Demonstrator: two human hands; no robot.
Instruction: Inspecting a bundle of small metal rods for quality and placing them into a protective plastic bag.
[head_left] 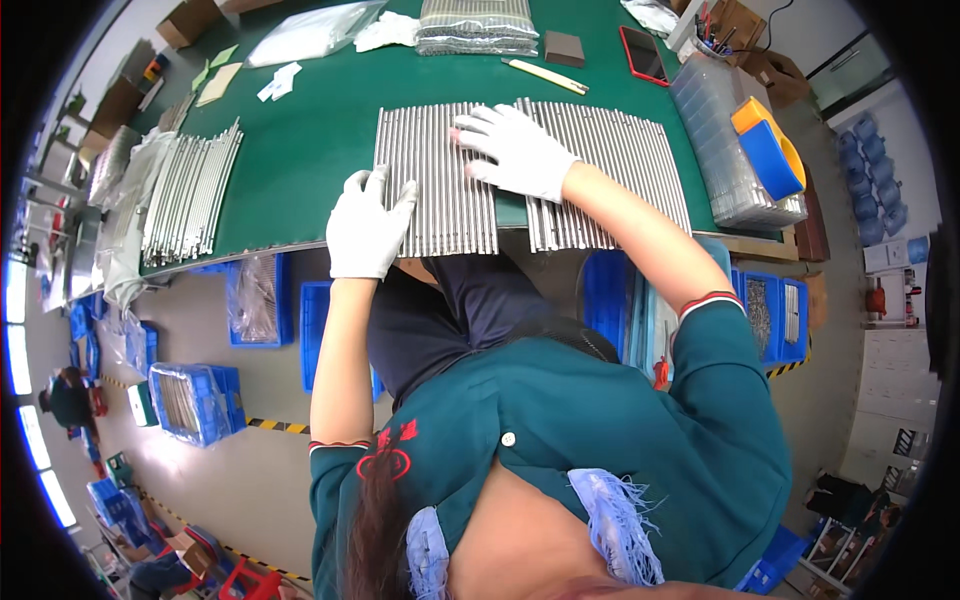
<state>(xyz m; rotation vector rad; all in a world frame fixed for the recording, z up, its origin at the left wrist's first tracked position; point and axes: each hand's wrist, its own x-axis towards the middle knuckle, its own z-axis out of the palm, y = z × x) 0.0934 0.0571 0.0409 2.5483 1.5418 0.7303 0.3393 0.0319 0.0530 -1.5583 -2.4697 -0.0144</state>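
Note:
Two flat rows of thin metal rods lie side by side on the green table, a left row (435, 190) and a right row (610, 180), with a narrow strip of table between their near ends. My left hand (366, 225), in a white glove, rests at the outer edge of the left row, thumb and fingers apart. Also gloved in white, my right hand (518, 152) lies flat with spread fingers across the right part of the left row. Its wrist passes over the right row. A looser group of rods (193, 195) lies at the table's left.
Bagged rods (476, 28), a yellow cutter (546, 76), a brown block (564, 49) and a red-edged phone (643, 55) lie toward the far side. Clear plastic trays (715, 130) carry tape rolls (770, 150) at right. Blue bins (200, 400) stand below the table.

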